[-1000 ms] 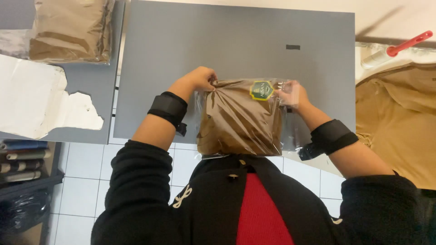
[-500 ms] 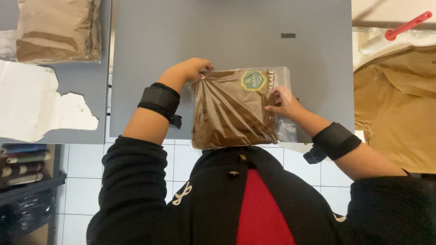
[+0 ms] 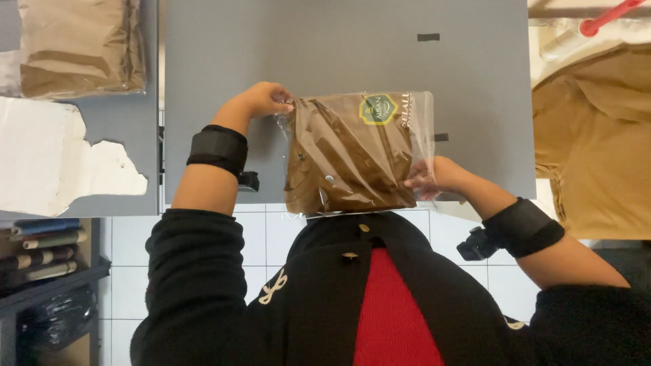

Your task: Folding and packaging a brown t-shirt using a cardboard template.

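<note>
While both hands' grips pinch its edges, the clear bag shows folded brown cloth inside.

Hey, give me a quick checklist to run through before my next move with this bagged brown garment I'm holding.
1. Left hand grips the clear bag at its top corner: ok.
2. Right hand pinches the bag's lower side edge: ok.
3. Brown garment sits fully inside the bag: ok.
4. Bag opening sealed: cannot tell.
5. Bare grey table ahead to set it down: ok.
6. Bag clear of the loose tan garment at the right: ok.
</note>
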